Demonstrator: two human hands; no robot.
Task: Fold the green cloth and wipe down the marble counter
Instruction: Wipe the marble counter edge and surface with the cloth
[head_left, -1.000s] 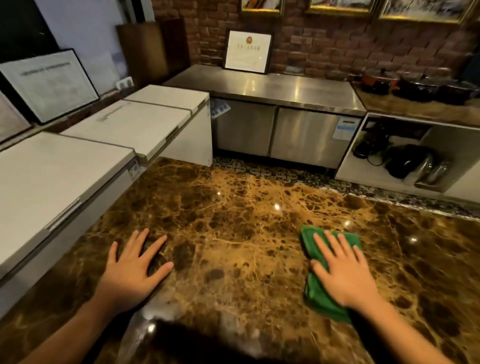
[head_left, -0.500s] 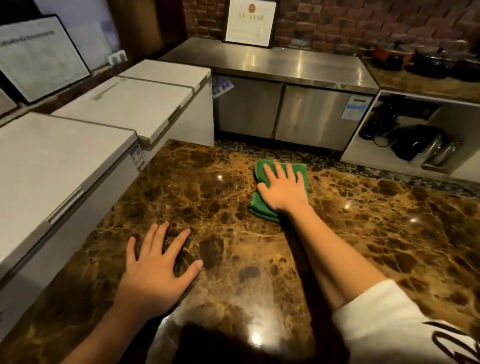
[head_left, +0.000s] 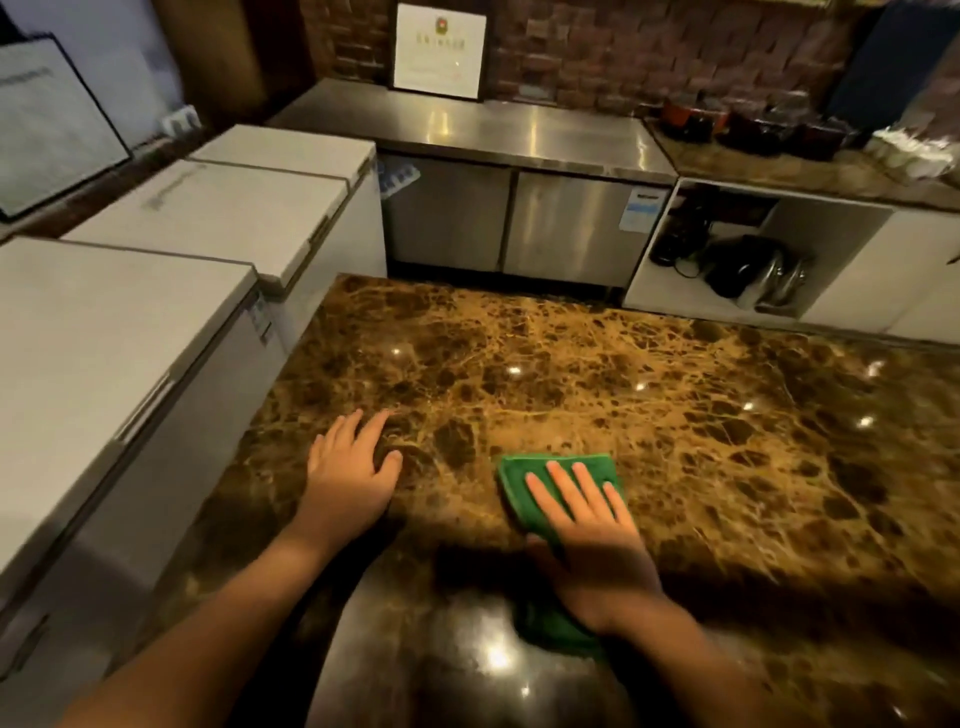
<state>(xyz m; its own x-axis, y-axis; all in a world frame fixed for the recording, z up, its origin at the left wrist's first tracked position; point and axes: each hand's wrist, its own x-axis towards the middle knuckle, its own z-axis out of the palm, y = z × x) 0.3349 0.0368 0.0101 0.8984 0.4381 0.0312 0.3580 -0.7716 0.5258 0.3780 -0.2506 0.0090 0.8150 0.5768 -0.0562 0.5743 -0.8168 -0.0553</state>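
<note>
The folded green cloth (head_left: 524, 478) lies flat on the brown marble counter (head_left: 597, 374), near its front and a little right of centre. My right hand (head_left: 592, 525) presses down on the cloth with straight, spread fingers and covers most of it; green shows beyond the fingertips and beside the wrist. To the left, my left hand (head_left: 350, 467) rests palm down on the bare marble with its fingers extended, a short gap away from the cloth.
White chest freezers (head_left: 119, 332) line the counter's left edge. Beyond the counter's far edge stands a steel cabinet (head_left: 514, 150), with open white shelving (head_left: 737, 260) holding dark appliances at the right. Dark pots (head_left: 753, 127) sit on the far right counter.
My right hand has drawn the cloth back from the far middle of the counter toward the near edge. My left hand has stayed planted on the marble.
</note>
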